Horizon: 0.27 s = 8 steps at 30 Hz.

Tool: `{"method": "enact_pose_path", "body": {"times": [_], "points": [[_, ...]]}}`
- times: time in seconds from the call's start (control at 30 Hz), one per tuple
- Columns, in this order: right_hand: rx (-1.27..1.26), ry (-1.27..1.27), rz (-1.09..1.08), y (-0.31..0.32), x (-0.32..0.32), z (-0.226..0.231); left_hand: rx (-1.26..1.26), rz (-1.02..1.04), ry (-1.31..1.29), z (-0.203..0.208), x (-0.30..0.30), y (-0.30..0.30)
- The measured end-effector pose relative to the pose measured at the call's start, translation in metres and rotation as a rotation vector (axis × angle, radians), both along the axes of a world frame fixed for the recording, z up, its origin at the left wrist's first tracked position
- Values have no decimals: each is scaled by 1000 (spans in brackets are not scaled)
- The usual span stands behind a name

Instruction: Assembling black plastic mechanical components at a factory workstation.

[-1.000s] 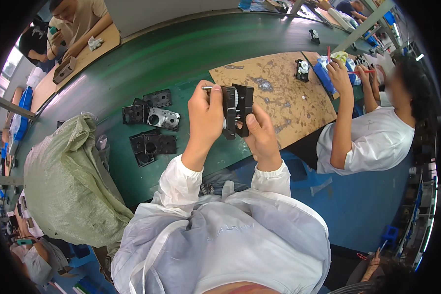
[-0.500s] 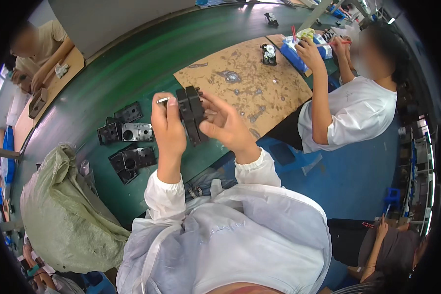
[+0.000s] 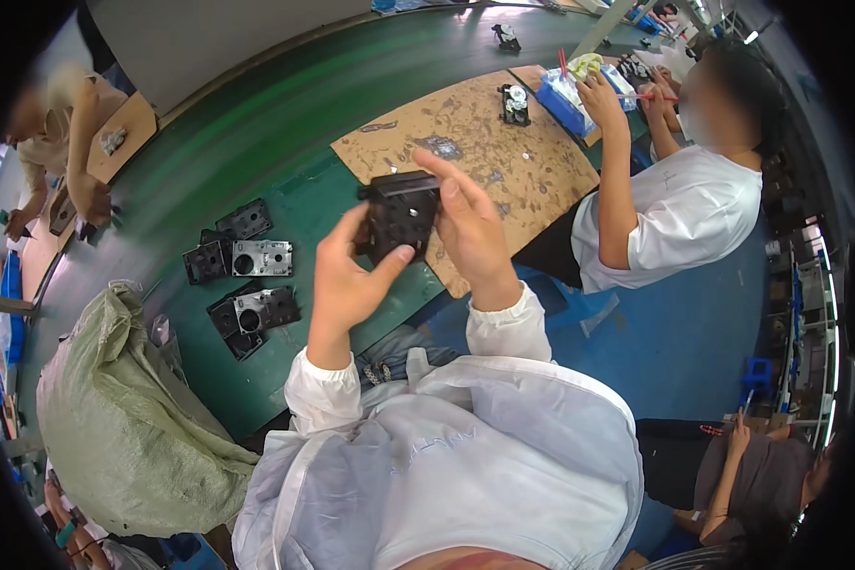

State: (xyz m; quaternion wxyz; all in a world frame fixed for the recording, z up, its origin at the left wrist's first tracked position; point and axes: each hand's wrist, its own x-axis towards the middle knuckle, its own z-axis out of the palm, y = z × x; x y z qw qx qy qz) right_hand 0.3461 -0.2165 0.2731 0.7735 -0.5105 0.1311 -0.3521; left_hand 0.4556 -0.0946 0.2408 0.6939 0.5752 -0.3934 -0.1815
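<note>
Over the bench's near edge I hold up a black plastic housing (image 3: 402, 217), its flat face with small holes turned toward me. My left hand (image 3: 350, 285) grips it from the left and below, thumb pressed on the lower face and fingers partly hidden behind. My right hand (image 3: 475, 233) is against its right edge, thumb along the side and index finger stretched past the top corner; its other fingers are hidden. A small bright spot shows on the face; I cannot tell what it is. Several similar black housings (image 3: 264, 258) lie on the green bench to the left.
A stained brown board (image 3: 484, 123) lies ahead right, with a black-and-white assembly (image 3: 515, 104) on it. Green conveyor belt (image 3: 285, 100) runs behind. A pale green sack (image 3: 123, 418) stands at left. A co-worker in white (image 3: 679, 218) sits at right; another (image 3: 62, 142) works far left.
The housing has turned from edge-on to face-on and moved slightly right. My left thumb has shifted onto its lower face; the metallic strip at that hand no longer shows. The far-left co-worker's arms have moved.
</note>
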Motion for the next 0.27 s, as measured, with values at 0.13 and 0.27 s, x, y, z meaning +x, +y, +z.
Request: {"method": "enact_pose_path", "body": {"times": [0.13,0.27], "points": [[-104,-17,43,-13,-3,-9,-26,-29,-27,-4,-4,1],[-109,-58,111,-18,-7,-14,-17,-69,-58,-1,-3,8]]}}
